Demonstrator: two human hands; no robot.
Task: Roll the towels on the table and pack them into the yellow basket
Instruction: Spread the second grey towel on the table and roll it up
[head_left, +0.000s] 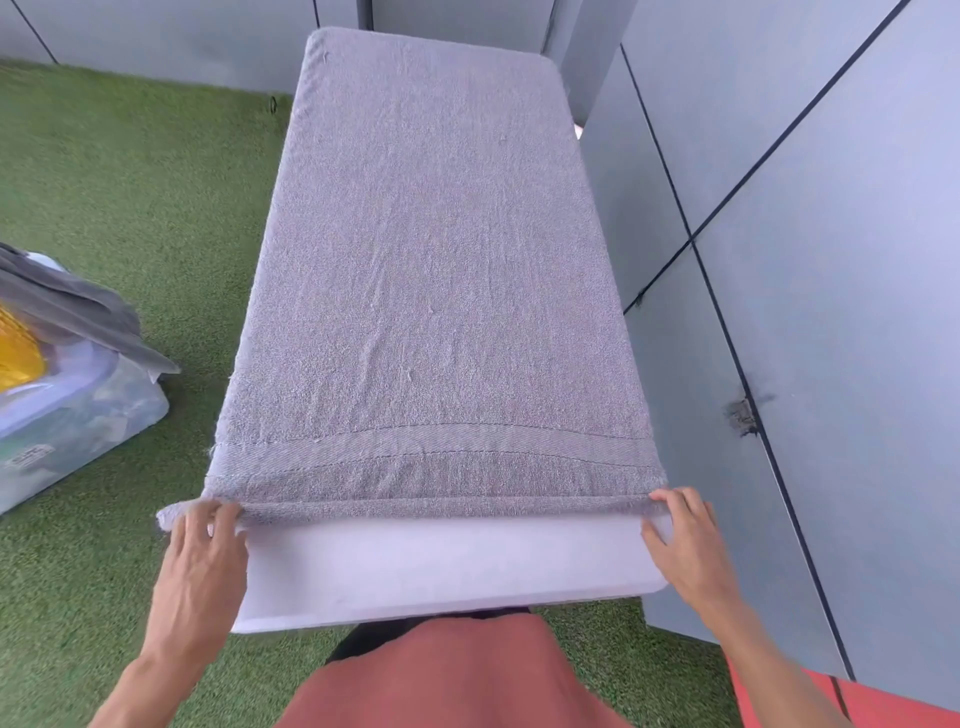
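Both hands pinching grey towel (431, 270) edge, white table (441, 566), green turf (130, 182)

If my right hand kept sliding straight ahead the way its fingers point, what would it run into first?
The right hand already grips the near edge of the grey towel, so it would push into that towel along the white table. Beyond, only flat towel shows.

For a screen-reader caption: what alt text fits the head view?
Both hands, left hand and right hand, pinch the near edge of a grey towel spread over a white table. A clear bin sits left on green turf.
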